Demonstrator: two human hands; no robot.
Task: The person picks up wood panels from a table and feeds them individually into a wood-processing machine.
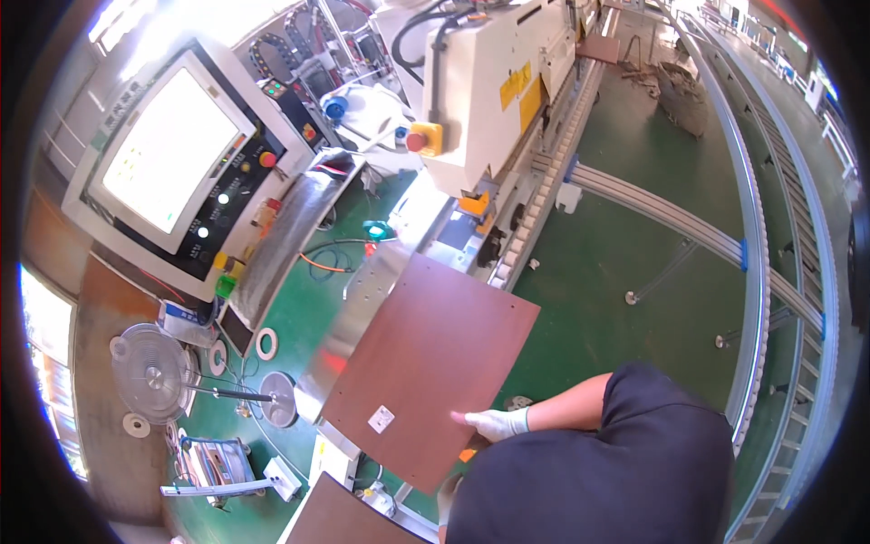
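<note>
Around the board [437,352]: machine [471,104], fan [154,374]; right hand [497,424] grips it; left hand [448,498], can't tell.

The single view looks out from the person's head, through the left lens of a side-by-side fisheye pair, facing down and forward over the dark clothing [589,476] close below the right hand [497,423]. That hand and the brown panel [444,340] beside it lie fairly near the lens. Well beyond the hand, the wide angle reaches the pale machine ahead, the screen [177,150] ahead-left, and, rightward, a long rail [745,199] bending along the rim.
</note>
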